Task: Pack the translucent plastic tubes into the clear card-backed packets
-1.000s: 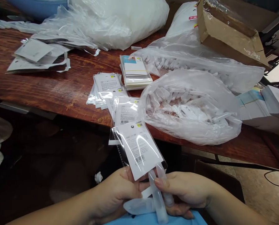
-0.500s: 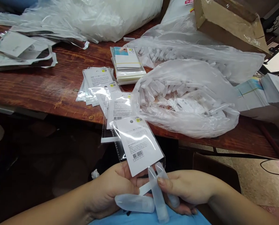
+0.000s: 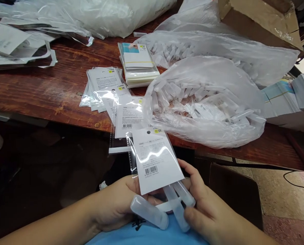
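Note:
My left hand [image 3: 117, 202] grips a clear plastic packet with a white barcode card [image 3: 158, 160] in it, its lower end toward me. A frosted tube-shaped sleeve [image 3: 150, 213] lies at my left thumb, seemingly held by that hand. Two more frosted sleeves, one long [image 3: 178, 209] and one beside it [image 3: 184, 193], have their upper ends under the card at the packet's mouth. My right hand [image 3: 205, 204] pinches these, thumb at the lower end and fingers along the packet's right edge. A white strip [image 3: 168, 205] crosses behind the sleeves. Some left fingers are hidden.
Several carded packets [image 3: 106, 80] fan across the wooden table [image 3: 65, 98]. Behind them stands a banded card stack [image 3: 139, 73]. An open plastic bag of sleeves [image 3: 208, 132] lies at the right; a cardboard box [image 3: 259, 20] stands behind. More packets [image 3: 11, 41] lie far left.
The two right-hand sleeves have moved up, their tips now under the card. My right hand has shifted right and spread along the packet's edge. The left sleeve has tilted.

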Action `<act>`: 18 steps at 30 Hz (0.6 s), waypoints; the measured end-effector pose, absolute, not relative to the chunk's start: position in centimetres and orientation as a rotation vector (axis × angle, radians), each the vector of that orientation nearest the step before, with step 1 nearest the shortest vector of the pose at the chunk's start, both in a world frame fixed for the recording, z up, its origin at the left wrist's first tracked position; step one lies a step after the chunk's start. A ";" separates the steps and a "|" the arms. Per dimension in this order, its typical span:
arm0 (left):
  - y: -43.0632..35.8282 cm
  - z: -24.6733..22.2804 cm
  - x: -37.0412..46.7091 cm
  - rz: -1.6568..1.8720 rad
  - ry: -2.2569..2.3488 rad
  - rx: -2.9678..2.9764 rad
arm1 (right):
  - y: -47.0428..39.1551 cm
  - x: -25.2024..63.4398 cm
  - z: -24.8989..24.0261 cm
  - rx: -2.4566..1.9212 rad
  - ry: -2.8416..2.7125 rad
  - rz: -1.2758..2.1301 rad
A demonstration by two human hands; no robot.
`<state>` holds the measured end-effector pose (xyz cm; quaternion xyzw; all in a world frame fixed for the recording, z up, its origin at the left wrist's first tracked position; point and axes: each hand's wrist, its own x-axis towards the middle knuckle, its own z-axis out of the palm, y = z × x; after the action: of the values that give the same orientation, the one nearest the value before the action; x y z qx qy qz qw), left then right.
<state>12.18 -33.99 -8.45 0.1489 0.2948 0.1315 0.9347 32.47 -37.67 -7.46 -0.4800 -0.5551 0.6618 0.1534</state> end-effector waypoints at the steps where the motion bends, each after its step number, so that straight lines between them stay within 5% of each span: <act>1: -33.8 -8.4 12.2 0.262 0.599 0.306 | -37.9 32.8 -7.7 -1.321 -1.698 1.846; 18: -33.4 -8.9 12.7 0.218 0.685 0.271 | -37.0 32.1 -8.9 -1.638 -1.974 1.120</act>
<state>12.75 -33.35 -8.93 0.1322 0.3343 0.1063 0.9271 32.13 -36.99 -8.93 -0.5766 -0.6949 0.3943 0.1708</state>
